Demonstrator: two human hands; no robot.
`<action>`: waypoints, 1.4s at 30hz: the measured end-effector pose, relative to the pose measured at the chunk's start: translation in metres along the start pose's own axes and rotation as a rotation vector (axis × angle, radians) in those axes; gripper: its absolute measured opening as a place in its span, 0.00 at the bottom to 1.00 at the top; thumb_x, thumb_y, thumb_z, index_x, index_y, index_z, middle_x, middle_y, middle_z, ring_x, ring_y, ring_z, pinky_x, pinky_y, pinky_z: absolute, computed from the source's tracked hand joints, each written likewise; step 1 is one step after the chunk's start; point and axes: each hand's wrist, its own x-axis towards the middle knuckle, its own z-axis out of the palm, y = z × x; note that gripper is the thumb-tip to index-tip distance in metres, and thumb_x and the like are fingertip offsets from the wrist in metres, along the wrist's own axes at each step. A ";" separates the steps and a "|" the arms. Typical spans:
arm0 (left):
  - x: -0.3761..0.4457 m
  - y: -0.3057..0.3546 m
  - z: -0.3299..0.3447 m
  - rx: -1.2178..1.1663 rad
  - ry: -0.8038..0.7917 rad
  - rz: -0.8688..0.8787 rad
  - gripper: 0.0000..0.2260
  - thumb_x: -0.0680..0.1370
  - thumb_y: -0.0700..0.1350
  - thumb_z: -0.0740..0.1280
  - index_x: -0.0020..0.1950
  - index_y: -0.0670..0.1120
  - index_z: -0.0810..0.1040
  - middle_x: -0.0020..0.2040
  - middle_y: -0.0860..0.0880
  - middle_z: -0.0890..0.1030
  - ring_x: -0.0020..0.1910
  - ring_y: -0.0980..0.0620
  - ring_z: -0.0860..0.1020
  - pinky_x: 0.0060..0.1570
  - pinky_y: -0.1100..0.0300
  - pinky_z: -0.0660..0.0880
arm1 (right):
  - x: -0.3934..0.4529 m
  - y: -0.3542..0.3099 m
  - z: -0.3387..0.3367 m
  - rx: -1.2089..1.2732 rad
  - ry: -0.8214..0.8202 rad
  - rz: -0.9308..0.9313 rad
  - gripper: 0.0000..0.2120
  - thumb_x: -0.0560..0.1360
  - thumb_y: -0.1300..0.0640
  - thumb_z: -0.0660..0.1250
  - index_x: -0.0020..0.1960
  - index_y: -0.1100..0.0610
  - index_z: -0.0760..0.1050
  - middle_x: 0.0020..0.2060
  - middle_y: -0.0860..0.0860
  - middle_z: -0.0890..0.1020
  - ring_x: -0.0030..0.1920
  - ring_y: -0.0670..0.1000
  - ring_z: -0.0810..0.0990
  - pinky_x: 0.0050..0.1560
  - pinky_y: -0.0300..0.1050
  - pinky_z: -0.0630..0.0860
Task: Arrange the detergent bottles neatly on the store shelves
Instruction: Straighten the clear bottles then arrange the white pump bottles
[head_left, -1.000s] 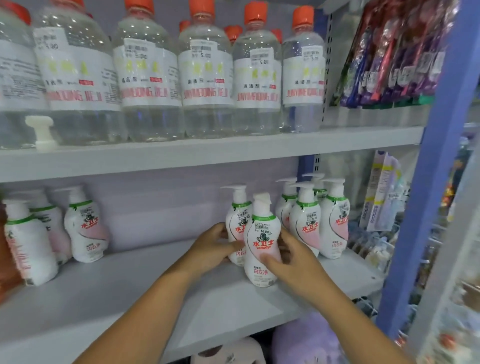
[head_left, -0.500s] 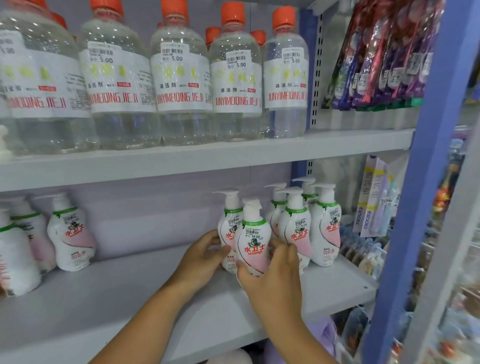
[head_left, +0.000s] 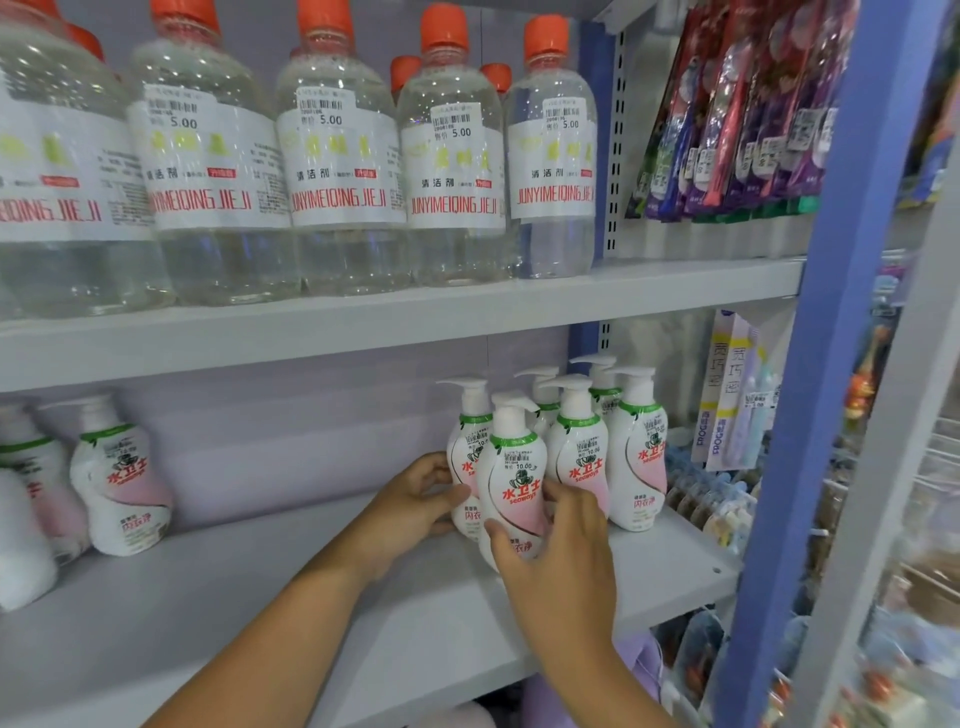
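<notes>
A cluster of white pump bottles (head_left: 582, 447) with pink-and-white labels and green neck bands stood at the right of centre on the lower shelf (head_left: 260, 613), packed touching one another. The right hand (head_left: 558, 551) grasped the front pump bottle (head_left: 511, 480), thumb on its left lower side and fingers curled round its right side, its base hidden behind the hand. The left hand (head_left: 415, 499) held the bottle behind it (head_left: 467, 452), fingers wrapped on its left flank. What the opaque bottles held could not be seen.

At the lower left of the frame, well apart from the cluster, more of the same pump bottles (head_left: 117, 478) stood on that shelf.

Across the upper shelf (head_left: 415, 317) ran a row of large clear bottles (head_left: 337, 156) with orange caps and white labels, holding colourless liquid, with more orange caps behind. In the upper right hung packaged toothbrushes (head_left: 737, 114); boxed toothbrushes (head_left: 732, 395) stood at the right middle.
</notes>
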 end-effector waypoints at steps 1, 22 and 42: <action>0.000 -0.002 0.002 0.005 0.004 0.012 0.12 0.82 0.38 0.69 0.65 0.48 0.79 0.59 0.49 0.85 0.57 0.46 0.86 0.53 0.54 0.83 | 0.000 0.000 0.000 0.004 -0.001 -0.001 0.31 0.69 0.44 0.79 0.67 0.53 0.75 0.58 0.46 0.75 0.61 0.51 0.76 0.54 0.51 0.78; -0.001 -0.014 0.012 0.011 0.083 0.059 0.14 0.80 0.41 0.73 0.64 0.51 0.81 0.59 0.50 0.86 0.57 0.48 0.86 0.51 0.57 0.83 | -0.001 0.007 0.006 -0.008 0.007 -0.017 0.31 0.70 0.44 0.78 0.70 0.51 0.75 0.59 0.48 0.76 0.60 0.55 0.79 0.52 0.53 0.80; -0.142 0.032 -0.124 0.245 1.075 0.045 0.18 0.76 0.47 0.77 0.62 0.50 0.76 0.57 0.49 0.81 0.48 0.57 0.81 0.41 0.70 0.74 | -0.017 -0.106 0.066 0.562 -0.740 0.106 0.20 0.72 0.45 0.76 0.60 0.41 0.72 0.62 0.43 0.77 0.56 0.38 0.77 0.54 0.34 0.74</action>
